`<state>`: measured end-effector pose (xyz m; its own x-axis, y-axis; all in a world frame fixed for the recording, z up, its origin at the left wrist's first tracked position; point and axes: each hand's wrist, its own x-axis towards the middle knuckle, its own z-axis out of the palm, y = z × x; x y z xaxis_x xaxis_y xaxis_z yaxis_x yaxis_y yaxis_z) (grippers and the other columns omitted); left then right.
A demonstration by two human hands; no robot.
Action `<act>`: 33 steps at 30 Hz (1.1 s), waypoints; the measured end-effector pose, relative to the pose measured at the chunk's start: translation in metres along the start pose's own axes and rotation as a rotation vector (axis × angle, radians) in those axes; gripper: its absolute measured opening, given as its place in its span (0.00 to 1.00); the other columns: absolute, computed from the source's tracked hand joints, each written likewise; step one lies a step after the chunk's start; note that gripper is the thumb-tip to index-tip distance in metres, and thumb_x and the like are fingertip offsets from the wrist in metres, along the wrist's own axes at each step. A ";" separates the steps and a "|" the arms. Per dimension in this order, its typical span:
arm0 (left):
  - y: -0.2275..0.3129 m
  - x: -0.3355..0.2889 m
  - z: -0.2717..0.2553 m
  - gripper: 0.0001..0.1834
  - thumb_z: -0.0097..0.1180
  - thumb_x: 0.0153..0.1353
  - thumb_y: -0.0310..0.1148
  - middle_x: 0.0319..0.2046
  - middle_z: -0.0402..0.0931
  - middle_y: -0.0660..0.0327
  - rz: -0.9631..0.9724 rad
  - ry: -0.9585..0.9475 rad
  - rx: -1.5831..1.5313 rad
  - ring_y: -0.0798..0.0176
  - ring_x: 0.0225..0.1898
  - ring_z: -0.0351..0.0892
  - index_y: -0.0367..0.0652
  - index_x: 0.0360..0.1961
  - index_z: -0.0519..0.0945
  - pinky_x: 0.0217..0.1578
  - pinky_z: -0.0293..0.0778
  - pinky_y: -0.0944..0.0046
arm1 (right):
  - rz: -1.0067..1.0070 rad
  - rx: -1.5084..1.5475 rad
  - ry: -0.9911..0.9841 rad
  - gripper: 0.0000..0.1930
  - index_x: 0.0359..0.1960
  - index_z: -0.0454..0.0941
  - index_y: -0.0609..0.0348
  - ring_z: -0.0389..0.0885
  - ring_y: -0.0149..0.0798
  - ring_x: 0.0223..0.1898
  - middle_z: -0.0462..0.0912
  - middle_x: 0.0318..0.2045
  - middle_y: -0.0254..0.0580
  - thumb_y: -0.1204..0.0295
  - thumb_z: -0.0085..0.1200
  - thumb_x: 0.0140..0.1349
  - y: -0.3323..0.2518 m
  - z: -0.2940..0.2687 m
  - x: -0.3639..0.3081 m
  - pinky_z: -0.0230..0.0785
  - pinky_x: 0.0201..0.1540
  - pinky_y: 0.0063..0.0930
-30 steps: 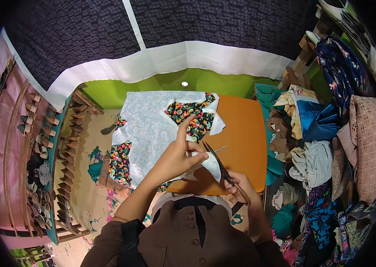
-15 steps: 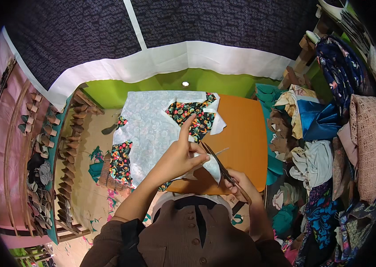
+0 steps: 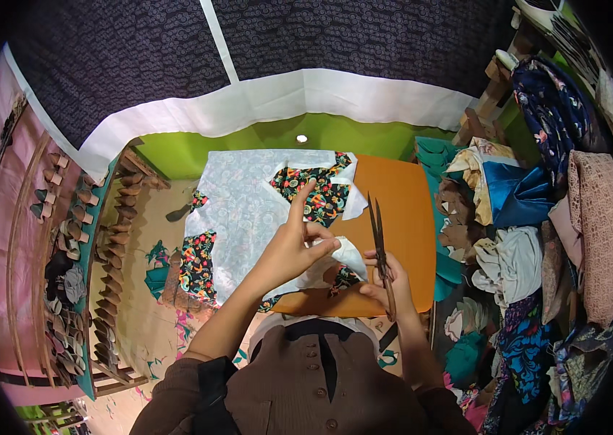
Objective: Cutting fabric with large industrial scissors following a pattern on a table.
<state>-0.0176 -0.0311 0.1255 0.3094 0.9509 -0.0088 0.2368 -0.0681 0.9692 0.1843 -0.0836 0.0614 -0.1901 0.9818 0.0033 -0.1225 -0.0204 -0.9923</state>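
Between its thumb and fingers my left hand (image 3: 290, 254) pinches a small cut piece of fabric (image 3: 351, 259), white on one side with a dark floral print on the other; the index finger stretches forward. My right hand (image 3: 395, 284) grips a pair of dark metal scissors (image 3: 379, 243), blades slightly apart and pointing away from me. They are just right of the held piece, apart from it. Beneath my left hand, a large floral cloth (image 3: 238, 199) lies mostly pale side up, printed parts showing at its edges and cut-outs.
The cloth rests on an orange table (image 3: 397, 192). To the left stands a rack (image 3: 103, 210) with rows of shoe-like pieces. At the right, folded and heaped fabrics (image 3: 513, 268) crowd beside the table. Scraps (image 3: 158, 268) litter the floor at left. A dark patterned curtain (image 3: 350, 43) hangs beyond.
The scissors have swung from pointing toward the held fabric to pointing away from me, moving off it to the right. The fabric's lower part now shows its print. My left hand stays nearly still.
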 end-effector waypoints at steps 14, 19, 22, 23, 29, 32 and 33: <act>-0.045 0.008 0.001 0.21 0.57 0.52 0.34 0.28 0.72 0.65 -0.013 -0.287 -0.172 0.73 0.34 0.70 0.39 0.45 0.69 0.38 0.64 0.71 | 0.067 0.071 0.049 0.21 0.41 0.65 0.63 0.73 0.26 0.29 0.75 0.29 0.37 0.79 0.58 0.44 -0.018 -0.006 0.020 0.66 0.31 0.16; -0.046 0.008 0.003 0.14 0.51 0.57 0.40 0.25 0.70 0.66 0.037 -0.258 -0.188 0.74 0.29 0.66 0.38 0.33 0.74 0.32 0.64 0.72 | 0.161 0.067 -0.062 0.22 0.41 0.66 0.61 0.73 0.25 0.29 0.74 0.30 0.36 0.77 0.60 0.42 -0.025 -0.010 0.024 0.64 0.31 0.14; -0.041 0.010 -0.001 0.12 0.48 0.59 0.39 0.23 0.68 0.68 0.016 -0.214 -0.227 0.76 0.28 0.65 0.39 0.31 0.71 0.31 0.64 0.74 | 0.177 -0.020 -0.062 0.26 0.41 0.68 0.61 0.65 0.19 0.22 0.70 0.24 0.26 0.69 0.65 0.39 -0.029 -0.007 0.019 0.54 0.22 0.10; -0.043 0.011 -0.003 0.12 0.47 0.60 0.38 0.23 0.67 0.68 0.007 -0.207 -0.298 0.76 0.28 0.65 0.39 0.31 0.69 0.30 0.63 0.74 | 0.175 -0.021 -0.065 0.26 0.41 0.68 0.61 0.65 0.19 0.22 0.70 0.24 0.26 0.69 0.65 0.39 -0.026 -0.008 0.018 0.54 0.22 0.10; -0.044 0.013 -0.005 0.09 0.47 0.60 0.36 0.22 0.66 0.68 -0.050 -0.171 -0.278 0.76 0.26 0.65 0.41 0.33 0.68 0.28 0.64 0.74 | 0.245 0.114 0.010 0.24 0.43 0.66 0.65 0.64 0.22 0.15 0.70 0.19 0.30 0.74 0.61 0.44 -0.020 -0.009 0.020 0.55 0.16 0.15; -0.053 0.014 0.002 0.10 0.48 0.59 0.36 0.24 0.66 0.69 -0.036 -0.052 -0.242 0.77 0.26 0.64 0.41 0.35 0.66 0.27 0.63 0.75 | 0.199 0.308 0.077 0.22 0.42 0.63 0.65 0.59 0.21 0.10 0.66 0.15 0.29 0.75 0.59 0.47 -0.012 -0.002 0.024 0.51 0.11 0.17; -0.056 0.014 0.003 0.11 0.49 0.59 0.36 0.25 0.65 0.69 -0.017 0.012 -0.241 0.77 0.26 0.64 0.41 0.36 0.66 0.27 0.63 0.75 | 0.219 0.395 0.120 0.21 0.41 0.62 0.65 0.59 0.20 0.10 0.65 0.14 0.29 0.75 0.58 0.48 -0.014 0.001 0.025 0.51 0.11 0.17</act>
<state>-0.0234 -0.0149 0.0701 0.2957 0.9550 -0.0240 0.0144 0.0206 0.9997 0.1801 -0.0588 0.0751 -0.1421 0.9607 -0.2385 -0.4575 -0.2774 -0.8448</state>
